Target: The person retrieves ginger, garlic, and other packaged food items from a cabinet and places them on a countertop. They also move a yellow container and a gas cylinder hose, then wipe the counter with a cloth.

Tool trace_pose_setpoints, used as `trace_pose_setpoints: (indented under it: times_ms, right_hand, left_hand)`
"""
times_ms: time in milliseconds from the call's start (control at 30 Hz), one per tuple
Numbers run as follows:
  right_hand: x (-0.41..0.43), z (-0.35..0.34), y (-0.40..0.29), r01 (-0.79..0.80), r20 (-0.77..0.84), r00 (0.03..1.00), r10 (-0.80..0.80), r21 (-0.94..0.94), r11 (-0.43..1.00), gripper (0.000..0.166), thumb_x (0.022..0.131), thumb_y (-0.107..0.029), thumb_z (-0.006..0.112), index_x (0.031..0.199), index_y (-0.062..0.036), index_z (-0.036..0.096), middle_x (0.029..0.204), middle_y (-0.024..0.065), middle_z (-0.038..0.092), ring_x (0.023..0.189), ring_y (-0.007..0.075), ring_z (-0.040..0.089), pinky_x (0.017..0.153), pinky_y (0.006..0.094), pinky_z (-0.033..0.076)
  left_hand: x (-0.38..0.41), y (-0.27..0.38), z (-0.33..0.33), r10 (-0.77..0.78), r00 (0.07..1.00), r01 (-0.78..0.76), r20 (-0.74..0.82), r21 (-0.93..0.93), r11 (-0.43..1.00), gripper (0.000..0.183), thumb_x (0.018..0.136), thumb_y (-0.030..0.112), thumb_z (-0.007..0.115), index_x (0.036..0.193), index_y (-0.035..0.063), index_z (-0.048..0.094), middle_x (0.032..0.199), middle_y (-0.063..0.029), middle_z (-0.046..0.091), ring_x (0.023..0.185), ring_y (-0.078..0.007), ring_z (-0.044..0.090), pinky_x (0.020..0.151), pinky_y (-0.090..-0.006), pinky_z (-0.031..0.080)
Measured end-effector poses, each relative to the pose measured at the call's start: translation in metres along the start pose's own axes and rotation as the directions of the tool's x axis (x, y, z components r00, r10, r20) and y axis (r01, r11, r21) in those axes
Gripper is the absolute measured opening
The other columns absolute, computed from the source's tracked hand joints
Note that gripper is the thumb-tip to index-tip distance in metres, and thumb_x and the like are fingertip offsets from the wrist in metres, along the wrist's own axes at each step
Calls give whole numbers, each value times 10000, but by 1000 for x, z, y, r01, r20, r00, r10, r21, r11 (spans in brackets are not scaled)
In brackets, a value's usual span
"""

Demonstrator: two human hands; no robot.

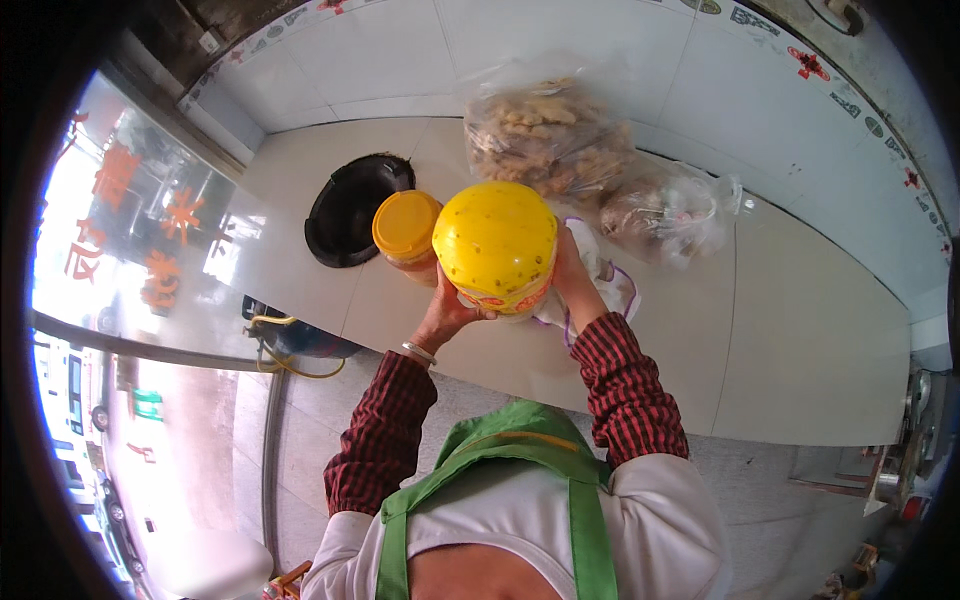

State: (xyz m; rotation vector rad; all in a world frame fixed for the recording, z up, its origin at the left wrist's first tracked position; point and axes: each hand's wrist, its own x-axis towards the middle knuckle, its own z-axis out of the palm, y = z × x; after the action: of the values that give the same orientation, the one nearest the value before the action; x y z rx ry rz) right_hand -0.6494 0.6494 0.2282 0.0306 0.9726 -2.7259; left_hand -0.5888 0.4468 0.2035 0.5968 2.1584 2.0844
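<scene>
Both my hands hold a large glossy yellow container (495, 236), which has dark specks on top and reddish print low on its near side. My left hand (450, 311) grips the lower left side, the thumb across the front. On the right side lies my right hand (576, 277), its fingers partly hidden behind the container. Just left of it stands a jar with an orange-yellow screw lid (407, 223). Beneath and to the right, a white cloth with purple edging (622, 292) is crumpled on the tiled counter (660, 360). Whether the container touches the counter is hidden.
A black round basin or lid (352, 199) lies at the left. Against the tiled wall (570, 37) sit a big clear bag of brownish, fried-looking food (547, 135) and a smaller knotted plastic bag (667, 214). A dark cylinder with a yellow hose (311, 337) stands below the counter's left edge.
</scene>
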Motion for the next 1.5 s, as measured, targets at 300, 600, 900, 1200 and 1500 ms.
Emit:
trace_pose_setpoints:
  times_ms: [300,600,900,1200,1500]
  right_hand:
    - [-16,-64,-69,20,76,988,-136,-929,-371,438,710,-354,644,999,-29,590,1002,172,565,999,329,498,782,420,447]
    - [-124,-107,-51,-260,170,782,-599,-785,-562,87,648,-119,596,627,-37,613,960,112,589,878,290,561,717,400,478]
    - [-356,-45,133,-271,-104,940,-326,-808,-523,380,697,-139,568,1038,29,564,1208,240,447,1079,406,436,970,443,315]
    - [-366,216,490,740,767,622,155,-511,-438,137,639,-62,534,688,30,623,1150,218,504,1022,401,464,928,445,355]
    - [-456,355,473,836,865,496,78,-451,-313,331,680,50,501,999,46,588,980,218,589,974,381,525,942,466,347]
  left_hand:
    - [34,18,37,-34,931,116,-364,207,971,742,731,36,695,1306,64,227,1237,-120,470,1114,-228,501,919,-339,430]
    - [26,-8,3,181,897,44,-405,487,872,345,858,97,528,1157,13,377,987,-169,584,906,-260,591,759,-335,467]
    - [-380,71,-93,-185,963,246,-194,370,896,244,870,166,512,1074,62,428,772,-136,565,698,-254,577,624,-358,461]
    - [-810,27,-142,-444,465,682,-766,-10,731,243,788,194,514,944,19,580,753,-139,634,677,-245,627,643,-351,494]
    - [-1033,-24,-138,-739,19,549,-674,-610,571,235,782,179,515,924,25,620,676,-94,632,581,-162,617,557,-306,501]
